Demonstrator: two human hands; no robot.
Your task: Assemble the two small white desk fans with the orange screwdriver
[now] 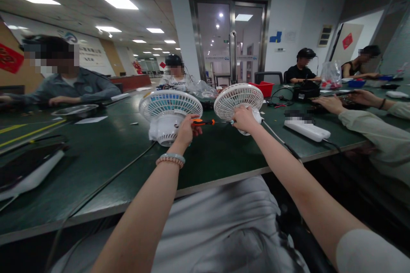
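Two white fans stand side by side on the green table. My left hand [188, 130] is closed round an orange and black screwdriver [203, 122], beside the housing of the left fan [163, 128]. The screwdriver's thin shaft points right, toward my right hand [242, 118]. That hand is at the back of the right fan [238, 94], its fingers bent together near the shaft's tip; what they pinch, if anything, is too small to make out. A grey cable runs from the left fan, a white one from the right fan.
Right of the fans lies a white power strip [306, 129]; a red bin [264, 89] and a black bag [306, 90] stand behind. Another person's hands [331, 103] work at the right. A round metal tray [75, 111] and a white-edged device [32, 170] are at the left.
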